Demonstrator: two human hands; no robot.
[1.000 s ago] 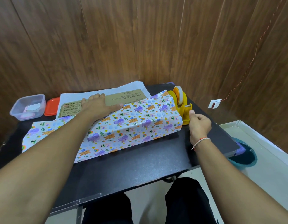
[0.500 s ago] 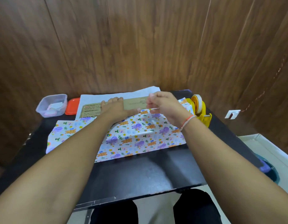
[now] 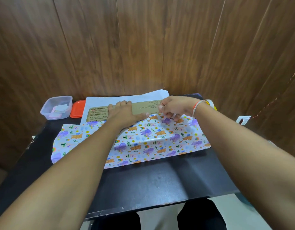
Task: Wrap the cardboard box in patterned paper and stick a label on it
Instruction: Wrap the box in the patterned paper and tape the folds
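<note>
A flat cardboard box (image 3: 143, 107) with printed text lies at the back of the black table (image 3: 151, 180). Patterned paper (image 3: 151, 138) with purple and orange cartoon animals is folded up over its near side and part of its top. The paper's white underside (image 3: 126, 99) sticks out behind the box. My left hand (image 3: 125, 112) lies flat on the box top and presses the paper's edge down. My right hand (image 3: 175, 107) hovers over that edge further right, fingers curled and pinching what looks like a small piece of clear tape, barely visible.
A yellow tape dispenser (image 3: 210, 103) peeks out behind my right wrist at the table's back right. A clear plastic container (image 3: 56, 107) with small paper pieces and an orange lid (image 3: 78, 109) sit at the back left. Wooden walls close in behind.
My right hand left the tape dispenser and moved left to the paper's edge on the box top. My left hand stayed pressing the paper.
</note>
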